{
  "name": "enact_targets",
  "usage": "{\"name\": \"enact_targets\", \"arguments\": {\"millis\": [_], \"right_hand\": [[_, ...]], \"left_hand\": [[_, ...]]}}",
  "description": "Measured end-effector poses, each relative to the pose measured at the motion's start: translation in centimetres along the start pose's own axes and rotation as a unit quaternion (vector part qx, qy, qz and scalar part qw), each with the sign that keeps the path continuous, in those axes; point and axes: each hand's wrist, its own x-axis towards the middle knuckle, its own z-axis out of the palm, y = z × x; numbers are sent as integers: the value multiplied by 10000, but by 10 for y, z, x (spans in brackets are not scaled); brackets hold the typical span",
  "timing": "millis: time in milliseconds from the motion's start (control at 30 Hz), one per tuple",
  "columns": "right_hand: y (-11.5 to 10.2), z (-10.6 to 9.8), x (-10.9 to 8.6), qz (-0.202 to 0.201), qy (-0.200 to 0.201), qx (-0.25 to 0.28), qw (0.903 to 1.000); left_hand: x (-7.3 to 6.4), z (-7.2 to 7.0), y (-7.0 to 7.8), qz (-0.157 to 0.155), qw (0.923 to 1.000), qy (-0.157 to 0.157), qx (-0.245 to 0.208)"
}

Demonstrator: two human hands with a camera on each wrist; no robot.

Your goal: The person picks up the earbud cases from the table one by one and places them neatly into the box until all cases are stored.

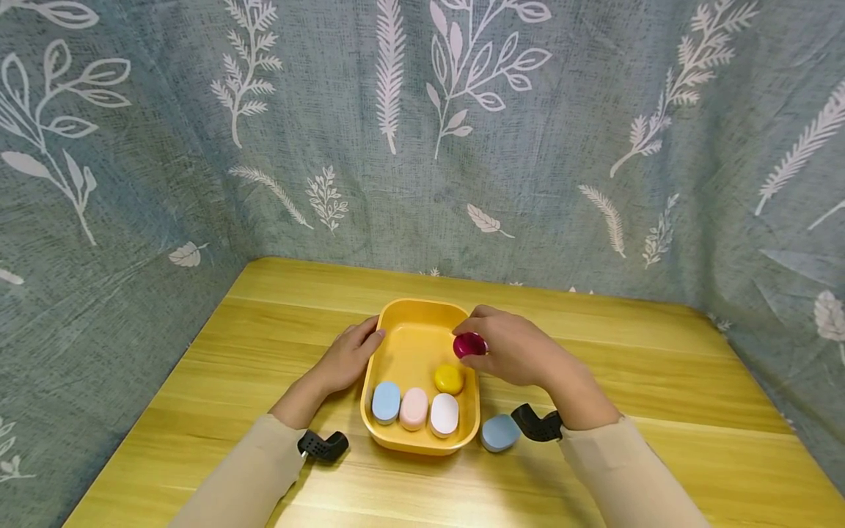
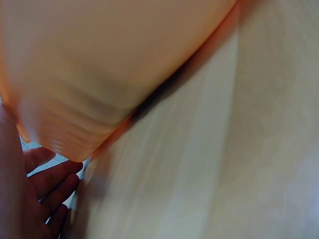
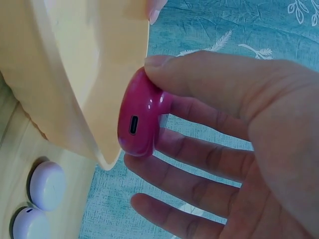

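Your right grip [image 1: 508, 345] is clamped on a magenta charging case [image 3: 142, 114], thumb on one edge and fingertips behind it, the little finger free of it; the case sits at the right-hand rim of the yellow-orange tray [image 1: 416, 345]. Your left grip [image 1: 346, 356] is closed lightly on the tray's opposite side, thumb over the rim and fingers outside. Below your right grip, inside the tray, lie a glossy yellow case [image 1: 449, 379] and, nearer you, a row of matte-looking rounded ones: a light blue case [image 1: 386, 402], a pink case [image 1: 414, 408] and a white case [image 1: 444, 415]. Only the right wrist view shows the oblong port slot in the magenta shell; it also catches two pale cases [image 3: 47, 185] outside the tray wall, where the head view shows just one blue-grey case [image 1: 499, 433]. The left wrist view, blurred, adds ridges moulded into the tray's smooth, plastic-looking wall. Beneath your grips is the desk [image 1: 297, 308], wood-grained and yellowish; beyond them hangs grey-blue cloth [image 1: 330, 110] printed with white leaves.
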Motion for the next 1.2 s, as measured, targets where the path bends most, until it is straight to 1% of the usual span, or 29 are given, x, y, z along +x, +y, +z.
{"name": "enact_targets", "arguments": {"millis": [200,433,633,867,1033,1200], "right_hand": [[-4,-1,5,3,-22,-77,10000],[-12,0,12,37,-180,-68,9998],[-15,1,17,-49,-211,-102,9997],[-19,1,22,31,-312,-192,9993],[-22,0,26,-40,-337,-171,9993],[-25,1,31,-119,-389,-311,9987]], "left_hand": [[2,1,0,25,10000,24,-4],[2,0,-2,90,9999,-22,-44],[2,0,-1,80,10000,-17,-47],[2,0,2,46,10000,-14,45],[1,-1,3,26,10000,-50,22],[1,-2,2,25,9999,-70,70]]}}
